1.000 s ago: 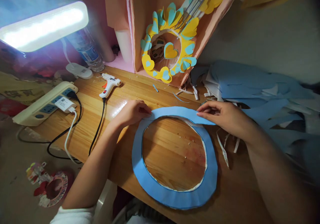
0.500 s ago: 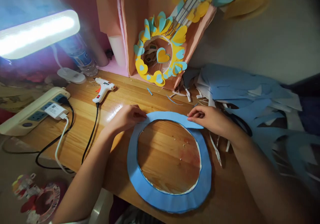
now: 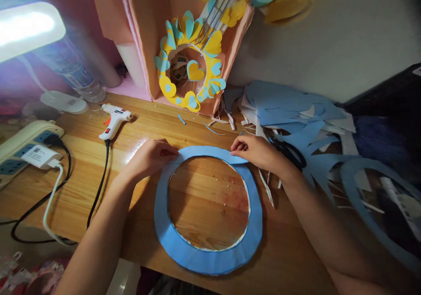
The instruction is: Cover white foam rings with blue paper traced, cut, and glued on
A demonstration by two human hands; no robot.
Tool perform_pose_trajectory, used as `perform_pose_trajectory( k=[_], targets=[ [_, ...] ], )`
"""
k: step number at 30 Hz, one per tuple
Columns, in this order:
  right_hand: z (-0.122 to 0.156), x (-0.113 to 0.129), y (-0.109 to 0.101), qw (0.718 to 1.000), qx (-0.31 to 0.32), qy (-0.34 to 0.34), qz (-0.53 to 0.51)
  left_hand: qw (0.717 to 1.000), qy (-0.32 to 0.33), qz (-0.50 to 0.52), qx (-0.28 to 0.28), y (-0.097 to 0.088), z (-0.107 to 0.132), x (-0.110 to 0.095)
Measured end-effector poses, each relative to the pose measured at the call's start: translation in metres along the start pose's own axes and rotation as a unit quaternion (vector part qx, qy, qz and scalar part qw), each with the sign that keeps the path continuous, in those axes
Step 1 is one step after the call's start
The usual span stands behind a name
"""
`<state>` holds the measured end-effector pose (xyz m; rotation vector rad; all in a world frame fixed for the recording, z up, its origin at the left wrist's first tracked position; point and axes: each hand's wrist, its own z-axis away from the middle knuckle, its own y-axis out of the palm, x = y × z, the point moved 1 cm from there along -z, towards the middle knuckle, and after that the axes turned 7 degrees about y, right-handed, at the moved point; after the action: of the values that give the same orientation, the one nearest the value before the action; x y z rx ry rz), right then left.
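A blue paper ring [image 3: 207, 262] with a ragged white inner edge lies on the wooden table. Across its far side rests a curved blue paper strip [image 3: 205, 151], overlapping the ring at both ends. My left hand [image 3: 153, 154] pinches the strip's left end, fingers closed. At the other end my right hand [image 3: 258, 152] pinches it between thumb and fingers, and the tip shows below them. Whether the strip is stuck to the ring I cannot tell.
A white glue gun [image 3: 114, 120] lies at the back left, its black cord running forward. Left of it are a power strip [image 3: 9, 143] and a lit lamp [image 3: 29, 32]. Blue paper scraps [image 3: 283, 106] and black-handled scissors [image 3: 291, 150] lie right. Behind stands a heart-decorated box [image 3: 143, 32].
The camera view has swung right, so everything appears further left. Both hands stay on the blue paper strip, with little visible change in their grip.
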<state>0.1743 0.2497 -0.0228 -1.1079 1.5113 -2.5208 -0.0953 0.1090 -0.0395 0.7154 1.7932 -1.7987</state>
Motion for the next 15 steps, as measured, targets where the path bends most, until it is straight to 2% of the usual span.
perform_pose_trajectory(
  k=[11, 15],
  targets=[
    [0.0054, 0.0030, 0.0040, 0.996, -0.054, -0.033, 0.059, 1.000, -0.012, -0.011, -0.002, 0.0008, -0.0005, 0.0024],
    [0.0092, 0.0034, 0.0082, 0.988, -0.075, -0.081, 0.108, 1.000, -0.018, 0.008, 0.003, 0.0013, -0.0013, 0.0030]
  ],
)
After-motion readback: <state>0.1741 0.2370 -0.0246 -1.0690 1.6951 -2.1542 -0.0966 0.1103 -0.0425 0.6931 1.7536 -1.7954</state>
